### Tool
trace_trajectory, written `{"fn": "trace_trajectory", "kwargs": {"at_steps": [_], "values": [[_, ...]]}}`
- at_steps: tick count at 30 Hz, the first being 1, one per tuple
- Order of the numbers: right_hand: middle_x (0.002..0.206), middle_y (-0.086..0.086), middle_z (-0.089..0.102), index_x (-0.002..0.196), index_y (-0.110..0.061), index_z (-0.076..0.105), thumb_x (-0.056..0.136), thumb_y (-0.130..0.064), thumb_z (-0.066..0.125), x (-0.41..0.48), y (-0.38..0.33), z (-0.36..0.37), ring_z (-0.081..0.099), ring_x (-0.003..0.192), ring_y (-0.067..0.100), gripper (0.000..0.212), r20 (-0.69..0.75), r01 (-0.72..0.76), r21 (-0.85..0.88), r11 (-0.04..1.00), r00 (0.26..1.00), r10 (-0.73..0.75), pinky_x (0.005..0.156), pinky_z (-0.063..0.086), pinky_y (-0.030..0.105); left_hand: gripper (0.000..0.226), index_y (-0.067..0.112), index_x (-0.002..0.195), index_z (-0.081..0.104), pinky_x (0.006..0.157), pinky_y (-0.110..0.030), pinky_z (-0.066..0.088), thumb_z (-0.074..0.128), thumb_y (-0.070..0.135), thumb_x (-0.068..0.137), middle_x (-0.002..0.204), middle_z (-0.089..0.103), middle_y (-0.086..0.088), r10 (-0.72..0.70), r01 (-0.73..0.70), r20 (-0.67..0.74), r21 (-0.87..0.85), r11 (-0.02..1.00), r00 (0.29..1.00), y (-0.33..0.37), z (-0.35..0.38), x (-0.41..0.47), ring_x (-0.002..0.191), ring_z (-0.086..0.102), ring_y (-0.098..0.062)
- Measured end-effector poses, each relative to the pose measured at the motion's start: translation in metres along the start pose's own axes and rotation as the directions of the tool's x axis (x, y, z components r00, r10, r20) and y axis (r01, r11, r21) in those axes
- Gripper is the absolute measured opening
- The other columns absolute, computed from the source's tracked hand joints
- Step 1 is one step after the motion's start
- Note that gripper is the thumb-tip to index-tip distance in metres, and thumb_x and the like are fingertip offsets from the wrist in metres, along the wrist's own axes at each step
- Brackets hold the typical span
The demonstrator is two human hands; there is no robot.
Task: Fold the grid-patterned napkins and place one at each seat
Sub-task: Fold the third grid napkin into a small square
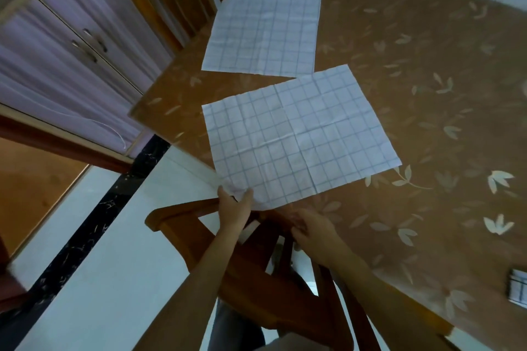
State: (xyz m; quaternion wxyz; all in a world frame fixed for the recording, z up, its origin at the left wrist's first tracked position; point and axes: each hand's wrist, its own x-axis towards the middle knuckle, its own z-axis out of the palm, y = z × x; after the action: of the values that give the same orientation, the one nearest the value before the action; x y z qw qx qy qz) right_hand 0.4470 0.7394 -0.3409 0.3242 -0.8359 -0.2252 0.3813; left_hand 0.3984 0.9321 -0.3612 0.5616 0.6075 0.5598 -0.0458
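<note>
Closest in, two bare forearms reaching up from the bottom edge over the back of a wooden chair tucked against the table. Left hand at the nearest corner of the near napkin, thumb and fingers closed together on the cloth, bunching that corner just past the table edge. Right hand just beside the same napkin's near edge, over the table rim, fingers loosely extended and a little apart, gripping nothing visible; fingertips smeared by blur, contact with cloth or table impossible to tell. Rest of the near napkin spread flat on the brown leaf-printed cover, white with a blue grid, crossed by crease lines, set at an angle to the table edge. Beyond it, close but apart, a second grid napkin, a flat, narrower rectangle, its left corner poking out past the table edge in front of another chair; single layer or doubled, not readable. At the right border, low down, a small dark-lined grid piece on the table, cut off by the frame, too little showing to name with certainty. Left of the table, pale floor with a dark marbled strip, and a cupboard with purple doors and metal handles, blurred. Chair seat and the person's legs mostly hidden under the arms.
</note>
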Motion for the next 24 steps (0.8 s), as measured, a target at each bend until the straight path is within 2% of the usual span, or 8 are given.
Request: {"fn": "trace_trajectory", "kwargs": {"at_steps": [3, 5, 10, 15, 18, 20, 22, 24], "values": [[0.103, -0.007, 0.062, 0.122, -0.020, 0.063, 0.093, -0.009, 0.055, 0.001, -0.008, 0.001, 0.065, 0.093, 0.014, 0.032, 0.002, -0.007, 0.009, 1.000, 1.000, 0.007, 0.089, 0.056, 0.033, 0.044, 0.001, 0.123, 0.059, 0.094, -0.039, 0.053, 0.068, 0.032, 0.093, 0.110, 0.067, -0.007, 0.048, -0.047, -0.010, 0.072, 0.996, 0.999, 0.002, -0.006, 0.018, 0.108, 0.064, -0.026], [0.106, -0.011, 0.061, 0.123, -0.020, 0.064, 0.093, -0.009, 0.056, 0.004, -0.012, 0.003, 0.063, 0.097, 0.010, 0.033, -0.010, -0.003, 0.007, 1.000, 1.000, 0.003, 0.091, 0.055, 0.030, 0.037, -0.002, 0.105, 0.067, 0.072, -0.029, 0.050, 0.067, 0.032, 0.091, 0.100, 0.071, -0.010, 0.077, -0.075, -0.005, 0.160, 0.984, 0.997, -0.001, -0.012, 0.025, 0.099, 0.067, -0.028], [0.126, 0.002, 0.061, 0.134, -0.017, 0.057, 0.095, -0.013, 0.055, 0.018, -0.030, 0.010, 0.061, 0.111, 0.013, 0.039, 0.001, -0.008, -0.045, 0.999, 1.000, 0.008, 0.099, 0.051, 0.030, 0.023, 0.006, 0.096, 0.068, 0.074, -0.030, 0.043, 0.063, 0.028, 0.093, 0.091, 0.065, -0.002, 0.188, -0.165, -0.059, 0.275, 0.947, 0.980, 0.008, -0.036, 0.015, 0.091, 0.061, -0.022], [0.140, 0.004, 0.049, 0.142, -0.016, 0.046, 0.092, -0.019, 0.064, 0.028, -0.073, 0.015, 0.049, 0.125, 0.018, 0.053, -0.069, 0.129, -0.090, 0.987, 0.988, -0.136, 0.109, 0.043, 0.038, 0.023, 0.010, 0.069, 0.056, 0.072, -0.036, 0.048, 0.062, 0.018, 0.089, 0.074, 0.056, -0.004, 0.234, -0.240, 0.090, 0.054, 0.969, 0.968, 0.044, -0.063, -0.002, 0.076, 0.057, -0.019], [0.133, -0.019, 0.052, 0.133, -0.024, 0.054, 0.092, -0.030, 0.065, 0.039, -0.102, 0.007, 0.048, 0.116, -0.007, 0.043, -0.122, 0.236, -0.012, 0.972, 0.964, -0.235, 0.104, 0.044, 0.034, 0.027, 0.013, 0.065, 0.050, 0.062, -0.021, 0.037, 0.057, 0.005, 0.089, 0.068, 0.049, 0.002, 0.431, -0.430, 0.148, -0.041, 0.902, 0.890, 0.081, -0.088, -0.018, 0.064, 0.047, -0.006], [0.122, -0.040, 0.051, 0.118, -0.038, 0.058, 0.092, -0.052, 0.060, 0.042, -0.126, -0.008, 0.047, 0.111, -0.021, 0.030, -0.128, 0.275, 0.060, 0.960, 0.956, -0.266, 0.098, 0.040, 0.023, 0.010, 0.001, 0.078, 0.058, 0.068, -0.025, 0.039, 0.056, 0.010, 0.082, 0.077, 0.055, -0.005, 0.538, -0.525, 0.189, -0.116, 0.843, 0.822, 0.106, -0.108, -0.022, 0.072, 0.050, -0.008], [0.130, -0.032, 0.051, 0.117, -0.039, 0.063, 0.095, -0.052, 0.056, 0.043, -0.151, -0.029, 0.045, 0.120, -0.017, 0.027, -0.084, 0.268, 0.100, 0.958, 0.962, -0.260, 0.100, 0.034, 0.017, 0.036, -0.010, 0.091, 0.058, 0.074, -0.035, 0.040, 0.057, 0.020, 0.071, 0.086, 0.056, -0.011, 0.607, -0.582, 0.219, -0.172, 0.794, 0.764, 0.132, -0.129, -0.023, 0.081, 0.052, -0.019], [0.135, -0.021, 0.054, 0.119, -0.033, 0.067, 0.099, -0.051, 0.047, 0.045, -0.176, -0.052, 0.046, 0.124, -0.011, 0.034, -0.133, 0.281, 0.192, 0.940, 0.957, -0.259, 0.102, 0.032, 0.014, 0.039, -0.012, 0.088, 0.060, 0.075, -0.033, 0.043, 0.058, 0.021, 0.066, 0.085, 0.060, -0.009, 0.634, -0.596, 0.266, -0.217, 0.773, 0.726, 0.159, -0.149, -0.029, 0.082, 0.055, -0.020]]}}
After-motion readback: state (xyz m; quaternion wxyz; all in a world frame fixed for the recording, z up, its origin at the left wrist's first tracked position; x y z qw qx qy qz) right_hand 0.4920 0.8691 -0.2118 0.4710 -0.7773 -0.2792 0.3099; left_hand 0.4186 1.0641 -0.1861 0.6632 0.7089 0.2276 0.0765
